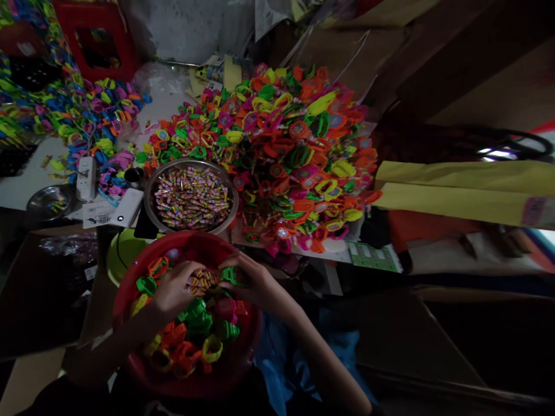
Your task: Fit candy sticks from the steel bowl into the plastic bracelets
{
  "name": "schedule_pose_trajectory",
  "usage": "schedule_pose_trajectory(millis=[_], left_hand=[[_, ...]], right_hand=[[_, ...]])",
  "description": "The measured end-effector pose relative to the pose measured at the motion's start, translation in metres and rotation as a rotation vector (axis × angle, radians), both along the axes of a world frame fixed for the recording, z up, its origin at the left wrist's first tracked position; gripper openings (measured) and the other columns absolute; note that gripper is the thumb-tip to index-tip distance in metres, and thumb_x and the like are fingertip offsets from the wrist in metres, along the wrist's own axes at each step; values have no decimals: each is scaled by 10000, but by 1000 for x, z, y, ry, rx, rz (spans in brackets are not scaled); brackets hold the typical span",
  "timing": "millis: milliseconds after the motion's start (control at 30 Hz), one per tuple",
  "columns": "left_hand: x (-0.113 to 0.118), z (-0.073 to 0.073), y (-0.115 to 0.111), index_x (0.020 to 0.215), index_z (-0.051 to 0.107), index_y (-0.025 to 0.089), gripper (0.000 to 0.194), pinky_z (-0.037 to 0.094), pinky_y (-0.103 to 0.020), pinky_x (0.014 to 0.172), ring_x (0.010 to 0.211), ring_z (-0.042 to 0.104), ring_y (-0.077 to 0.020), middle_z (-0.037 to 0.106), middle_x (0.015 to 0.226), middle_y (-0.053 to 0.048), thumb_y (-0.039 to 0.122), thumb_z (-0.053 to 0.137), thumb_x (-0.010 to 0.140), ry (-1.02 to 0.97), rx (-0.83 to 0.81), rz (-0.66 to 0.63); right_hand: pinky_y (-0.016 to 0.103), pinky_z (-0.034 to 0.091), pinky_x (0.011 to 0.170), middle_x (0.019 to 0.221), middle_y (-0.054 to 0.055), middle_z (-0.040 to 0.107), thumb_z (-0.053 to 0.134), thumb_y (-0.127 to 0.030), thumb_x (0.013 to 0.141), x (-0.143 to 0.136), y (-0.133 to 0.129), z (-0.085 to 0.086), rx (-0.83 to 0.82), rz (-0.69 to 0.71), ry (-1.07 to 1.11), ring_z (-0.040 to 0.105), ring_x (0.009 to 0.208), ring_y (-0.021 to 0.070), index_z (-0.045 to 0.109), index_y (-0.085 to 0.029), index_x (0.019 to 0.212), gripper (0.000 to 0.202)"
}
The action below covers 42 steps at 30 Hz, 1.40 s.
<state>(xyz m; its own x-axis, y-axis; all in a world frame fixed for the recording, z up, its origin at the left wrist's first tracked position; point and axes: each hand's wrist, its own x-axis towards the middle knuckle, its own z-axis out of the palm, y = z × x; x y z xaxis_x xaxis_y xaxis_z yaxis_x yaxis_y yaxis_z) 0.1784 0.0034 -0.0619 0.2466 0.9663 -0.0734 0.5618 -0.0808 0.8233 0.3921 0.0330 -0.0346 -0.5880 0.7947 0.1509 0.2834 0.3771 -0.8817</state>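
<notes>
Over a red basin (254, 352) on my lap, both hands are close together. My left hand (176, 292) is closed round a bunch of small wrapped candies (202, 281). My right hand (251, 282) grips a green toy watch (230, 276) just right of the candies. Below the hands, the basin holds many toy watches in green, orange, yellow and pink, such as a yellow one (212, 349). Behind the basin stands a steel bowl (235, 202) filled with wrapped candies.
A big heap of colourful toy watches (299, 156) covers the table behind. More lie at the left near a red stool (97, 40). A power strip (86, 178), a white box (127, 207) and a small metal bowl (50, 202) are left. Yellow paper (459, 190) juts in at right.
</notes>
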Motion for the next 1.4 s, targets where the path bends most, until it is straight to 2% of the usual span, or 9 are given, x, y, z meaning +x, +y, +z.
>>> schedule_pose_trajectory(millis=[300,500,700,900,1067,1167,1267,1367,1400], left_hand=[[1,1,-1,963,608,171,310,487,-291,828,887,619,-190,666,936,-41,47,550,685,74,87,-65],[-2,2,-4,974,602,161,252,474,-285,861,912,602,-190,653,952,-57,75,520,752,83,254,-201],[-7,0,-5,1099,559,173,379,429,-283,930,1058,541,-203,618,1058,-67,36,447,763,152,340,-378],[-8,-4,-5,1111,556,178,371,403,-291,950,1076,523,-213,611,1059,-64,55,426,785,198,308,-444],[-11,2,-1,1086,552,175,332,419,-296,897,1014,554,-210,614,1043,-62,100,424,789,143,192,-514],[-20,3,0,1043,548,178,301,444,-278,836,955,580,-200,618,1031,-55,149,465,756,95,72,-454],[-32,-1,-2,995,546,192,261,470,-253,773,885,614,-182,638,985,-35,180,500,739,88,-52,-216],[-43,-6,-3,975,542,206,205,489,-253,733,829,639,-179,660,907,-13,287,538,786,111,-99,-11],[-46,-9,-3,963,542,208,209,494,-254,733,819,643,-179,665,891,-9,327,550,792,101,-90,14]], right_hand=[[311,467,881,1063,77,562,610,-309,859,3,-1,-4,-21,37,-40,562,1009,190,551,-212,1140,303],[279,470,851,1031,68,572,590,-268,870,5,0,-7,-23,86,-67,572,968,168,563,-200,1077,220],[248,456,765,949,54,579,578,-234,867,5,2,-10,-2,144,-87,573,858,146,536,-176,985,138],[223,439,681,861,41,563,571,-246,865,4,2,-19,-57,152,-5,545,752,120,532,-162,867,93],[226,462,705,878,49,594,584,-313,860,3,7,-28,-200,212,9,559,777,126,562,-146,893,172],[244,477,769,919,44,627,586,-353,857,4,11,-30,-293,259,-109,582,815,135,600,-153,948,221],[233,490,709,912,43,652,597,-355,843,12,20,-22,-328,367,-340,596,748,133,619,-160,1034,274],[222,496,664,911,44,677,636,-347,803,34,40,8,-342,555,-536,623,752,153,649,-173,1036,290],[224,504,676,922,39,680,650,-358,790,45,49,22,-328,552,-541,632,777,162,662,-187,1020,287]])
